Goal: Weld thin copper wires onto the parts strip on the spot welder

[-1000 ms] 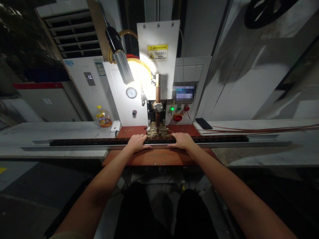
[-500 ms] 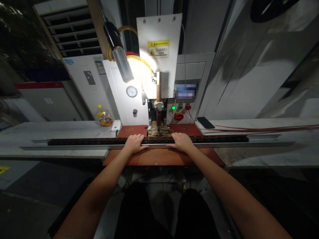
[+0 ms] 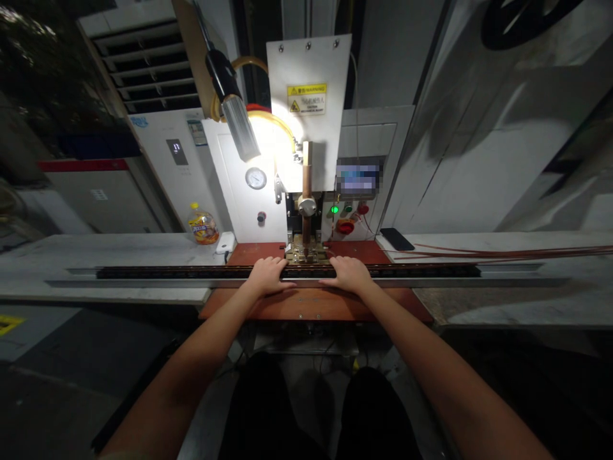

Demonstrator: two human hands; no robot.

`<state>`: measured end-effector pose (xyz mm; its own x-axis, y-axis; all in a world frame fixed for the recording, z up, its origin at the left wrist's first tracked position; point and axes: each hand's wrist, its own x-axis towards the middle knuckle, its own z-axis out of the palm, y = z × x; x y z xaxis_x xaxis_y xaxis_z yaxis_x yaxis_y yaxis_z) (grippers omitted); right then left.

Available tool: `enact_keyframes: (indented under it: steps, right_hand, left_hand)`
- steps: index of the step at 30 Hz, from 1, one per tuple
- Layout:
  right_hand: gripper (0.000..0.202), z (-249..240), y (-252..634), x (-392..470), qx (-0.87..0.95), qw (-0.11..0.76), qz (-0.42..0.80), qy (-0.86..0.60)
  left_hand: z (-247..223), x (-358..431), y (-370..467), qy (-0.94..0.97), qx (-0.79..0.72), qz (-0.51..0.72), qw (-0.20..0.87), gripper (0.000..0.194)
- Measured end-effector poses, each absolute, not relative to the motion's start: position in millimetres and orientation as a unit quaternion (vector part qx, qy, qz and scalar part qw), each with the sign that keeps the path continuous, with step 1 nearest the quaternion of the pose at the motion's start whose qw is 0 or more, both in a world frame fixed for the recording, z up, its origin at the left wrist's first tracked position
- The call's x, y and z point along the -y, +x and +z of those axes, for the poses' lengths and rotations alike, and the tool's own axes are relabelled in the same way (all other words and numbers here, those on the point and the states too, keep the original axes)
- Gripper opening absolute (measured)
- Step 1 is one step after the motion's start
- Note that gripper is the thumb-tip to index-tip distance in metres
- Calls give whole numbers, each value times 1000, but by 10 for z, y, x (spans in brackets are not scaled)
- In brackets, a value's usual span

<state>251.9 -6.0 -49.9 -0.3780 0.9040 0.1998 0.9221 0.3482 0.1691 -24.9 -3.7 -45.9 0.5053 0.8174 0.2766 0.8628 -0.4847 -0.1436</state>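
A long dark strip [image 3: 167,273] with a brownish upper edge lies lengthwise in a silver metal rail [image 3: 143,282]. My left hand [image 3: 266,276] is closed over the strip left of the machine's centre, fingers on the far side and thumb along the near side. On the right, my right hand [image 3: 352,275] grips the same strip in a mirrored way, its thumb pointing inward. Between the hands, a copper-coloured vertical rod [image 3: 306,229] comes down over a small brass fixture [image 3: 308,248] just behind the strip. Whether the rod touches anything is too small to tell.
A white machine panel [image 3: 311,57] with a warning label rises behind, lit by a work lamp [image 3: 239,124]. Nearby are a bottle [image 3: 204,227], a phone [image 3: 397,239], a red knob [image 3: 345,226] and thin brown rods [image 3: 502,252]. A reddish-brown board [image 3: 311,305] lies under the rail.
My left hand has slid slightly rightward along the strip, closer to the fixture. My right hand stays about where it was. The whole view has shifted a little.
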Motion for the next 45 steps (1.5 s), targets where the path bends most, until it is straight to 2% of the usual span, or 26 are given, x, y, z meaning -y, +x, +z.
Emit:
enact_keyframes:
  steps: [7,12,19,36,45]
  right_hand:
    - [80,-532,2521,77,816,49,-143,-558]
    - [80,-486,2536,42,826,18,-116,-551]
    - [81,-433,2529,44,828,20,-101,-551]
    - [84,-398,2702,-4,817,4,-74,-572]
    - [84,-506,2592,60,819,38,-125,-558]
  left_hand:
    - [-552,31,81,-858,487,-105,127,78]
    - [-586,33,77,-858,483,-108,134,75]
    - [-531,28,67,-858,493,-87,117,76]
    - [-480,-42,-392,-859,491,-75,123,71]
    - [-526,-16,-510,-857,493,-94,112,75]
